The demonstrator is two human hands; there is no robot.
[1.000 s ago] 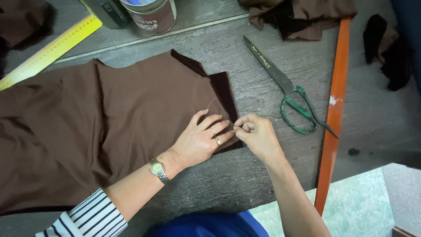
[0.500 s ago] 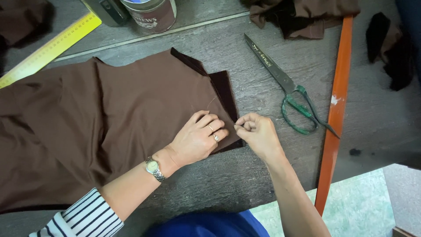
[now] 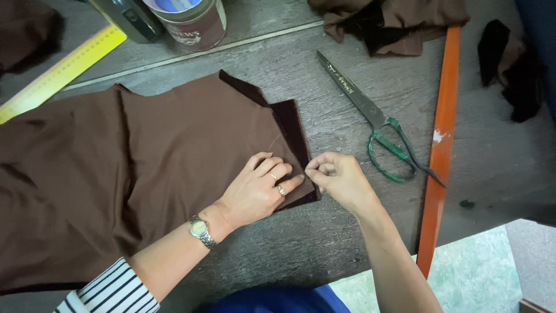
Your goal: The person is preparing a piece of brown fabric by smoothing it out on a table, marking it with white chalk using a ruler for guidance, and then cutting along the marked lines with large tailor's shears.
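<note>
The left hand (image 3: 258, 188) lies flat, fingers spread, on the brown fabric (image 3: 145, 174) near its right corner, pressing it against the grey wooden desk (image 3: 324, 116). The right hand (image 3: 336, 177) is pinched narrow at that same edge, thumb and forefinger closed on something too small to make out (possibly a pin or a thread end, though I cannot tell). A darker brown layer (image 3: 292, 124) shows from beneath the top piece along the edge where both hands meet.

The step in hand looks like fixing or aligning the two layers at this corner. Any further move here calls for the flat palm to hold the cloth steady while the pinching fingers work precisely along the edge.

Green-handled scissors (image 3: 370, 116) lie just right of the hands, an orange wooden ruler (image 3: 440, 145) beyond them, a yellow ruler (image 3: 58, 72) at upper left, and a tin can (image 3: 191, 20) at the top.
</note>
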